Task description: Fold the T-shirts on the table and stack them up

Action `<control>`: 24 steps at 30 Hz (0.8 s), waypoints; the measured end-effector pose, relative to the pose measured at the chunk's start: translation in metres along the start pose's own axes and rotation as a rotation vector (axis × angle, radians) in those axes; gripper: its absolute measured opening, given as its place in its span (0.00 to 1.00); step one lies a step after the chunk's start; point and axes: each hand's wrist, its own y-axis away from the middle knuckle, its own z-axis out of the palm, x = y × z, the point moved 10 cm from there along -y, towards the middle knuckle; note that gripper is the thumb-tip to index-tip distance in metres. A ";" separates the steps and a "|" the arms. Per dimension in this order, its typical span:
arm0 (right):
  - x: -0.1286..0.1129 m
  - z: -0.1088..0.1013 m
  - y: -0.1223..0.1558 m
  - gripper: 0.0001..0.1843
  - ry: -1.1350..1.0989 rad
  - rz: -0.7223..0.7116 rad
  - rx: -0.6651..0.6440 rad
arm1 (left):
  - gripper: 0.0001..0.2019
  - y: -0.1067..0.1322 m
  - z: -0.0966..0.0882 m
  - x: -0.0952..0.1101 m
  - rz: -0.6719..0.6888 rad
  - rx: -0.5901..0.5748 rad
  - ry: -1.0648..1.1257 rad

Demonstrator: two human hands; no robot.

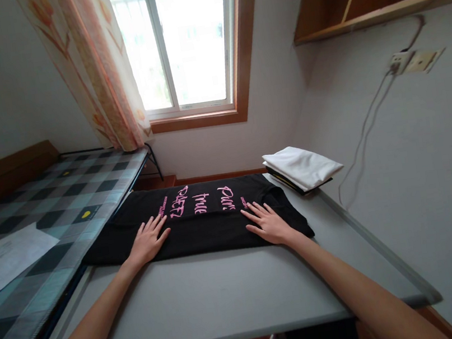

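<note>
A black T-shirt with pink lettering lies sideways across the table, its near part folded over toward the middle so that the lettering is partly covered. My left hand rests flat on the folded part, fingers spread, left of the lettering. On the right, my right hand presses flat on the same fold near the collar, its fingers also apart. Neither hand grips the cloth.
The grey table runs along the right wall. Folded white and dark cloths are stacked at its far right. Left of it stands a bed with a checked mattress and a paper sheet. A cable hangs from a wall socket.
</note>
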 end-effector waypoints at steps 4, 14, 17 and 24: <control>0.041 -0.001 0.015 0.33 0.001 0.083 -0.003 | 0.30 0.018 -0.002 -0.052 -0.122 -0.006 -0.051; 0.050 -0.004 0.015 0.35 0.002 0.151 0.006 | 0.30 0.038 -0.006 -0.097 -0.181 -0.007 -0.148; 0.004 -0.010 -0.005 0.37 -0.020 0.078 0.055 | 0.33 0.018 -0.015 -0.057 -0.221 0.023 -0.103; -0.113 0.006 -0.058 0.40 -0.125 -0.122 0.025 | 0.31 -0.029 -0.002 0.112 0.210 0.038 0.095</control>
